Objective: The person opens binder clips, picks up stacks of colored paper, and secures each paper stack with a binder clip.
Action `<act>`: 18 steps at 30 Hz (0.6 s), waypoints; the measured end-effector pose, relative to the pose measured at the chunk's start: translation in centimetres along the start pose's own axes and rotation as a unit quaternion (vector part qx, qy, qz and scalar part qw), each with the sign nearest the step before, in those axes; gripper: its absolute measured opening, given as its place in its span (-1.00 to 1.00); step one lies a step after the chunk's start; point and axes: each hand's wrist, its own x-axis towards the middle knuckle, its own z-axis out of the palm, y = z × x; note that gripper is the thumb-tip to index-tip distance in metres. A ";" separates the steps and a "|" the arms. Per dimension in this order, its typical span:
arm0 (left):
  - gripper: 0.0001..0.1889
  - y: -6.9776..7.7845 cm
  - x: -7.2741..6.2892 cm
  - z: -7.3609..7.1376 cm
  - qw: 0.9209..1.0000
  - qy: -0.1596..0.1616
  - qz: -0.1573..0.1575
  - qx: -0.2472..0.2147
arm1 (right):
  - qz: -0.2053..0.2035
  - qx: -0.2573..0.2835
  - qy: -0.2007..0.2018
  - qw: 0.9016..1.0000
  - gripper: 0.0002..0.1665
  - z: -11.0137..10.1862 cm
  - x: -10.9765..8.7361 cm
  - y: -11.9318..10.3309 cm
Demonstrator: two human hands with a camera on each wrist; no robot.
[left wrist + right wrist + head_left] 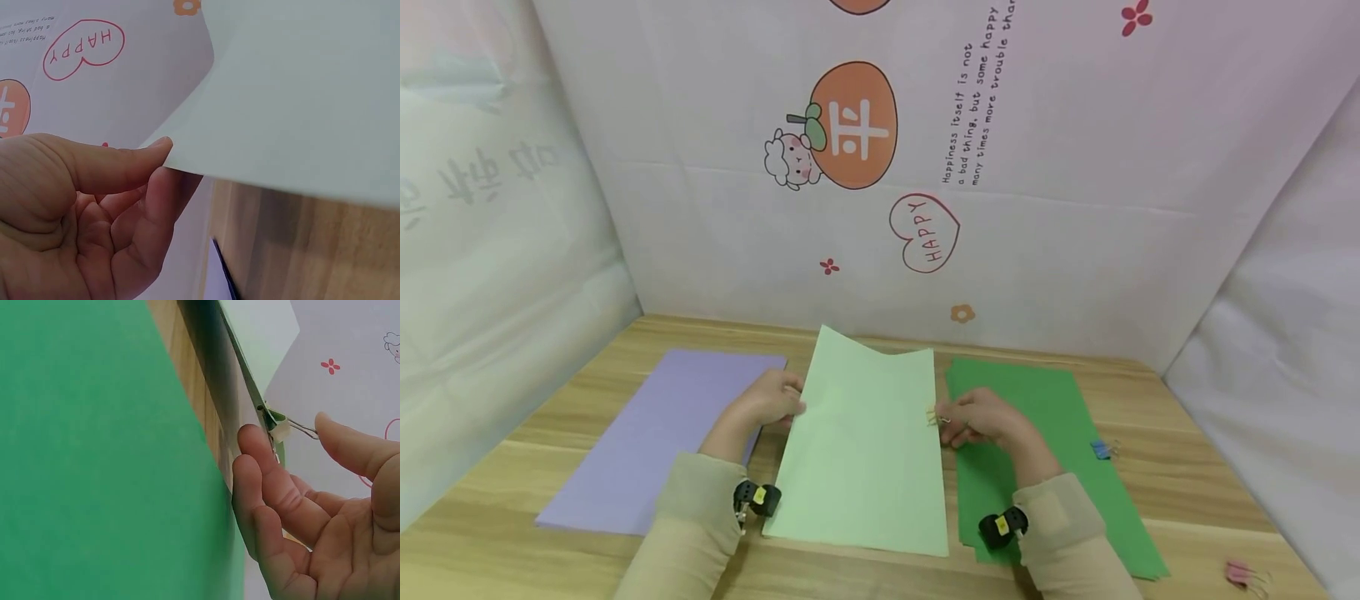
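A light green paper stack (865, 450) is tilted up at its far end, with its top edge bent. My left hand (769, 398) pinches its left edge between thumb and fingers; the left wrist view shows the thumb (150, 153) on the upper face. On the right edge sits a pale yellow binder clip (279, 430) with its wire handles spread. My right hand (981, 415) holds this clip, the thumb (340, 440) at the tip of one handle and the index finger (259, 444) by the other.
Purple paper (647, 450) lies at left on the wooden table (1195, 425). A dark green paper stack (1022, 383) lies at right, with a blue binder clip (1102, 450) on its right edge. A pink binder clip (1238, 572) lies near the front right corner. Printed white cloth (700, 233) hangs behind.
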 end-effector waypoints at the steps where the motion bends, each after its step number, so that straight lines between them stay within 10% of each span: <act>1: -0.64 0.0 0.0 0.1 1.000 0.000 -0.002 0.000 | 0.001 -0.001 -0.002 1.000 -0.55 0.0 0.0 0.0; 18: -0.59 -0.2 0.1 0.7 0.999 0.012 -0.053 -0.003 | 0.023 -0.009 -0.011 1.000 -0.62 0.3 -0.2 -0.1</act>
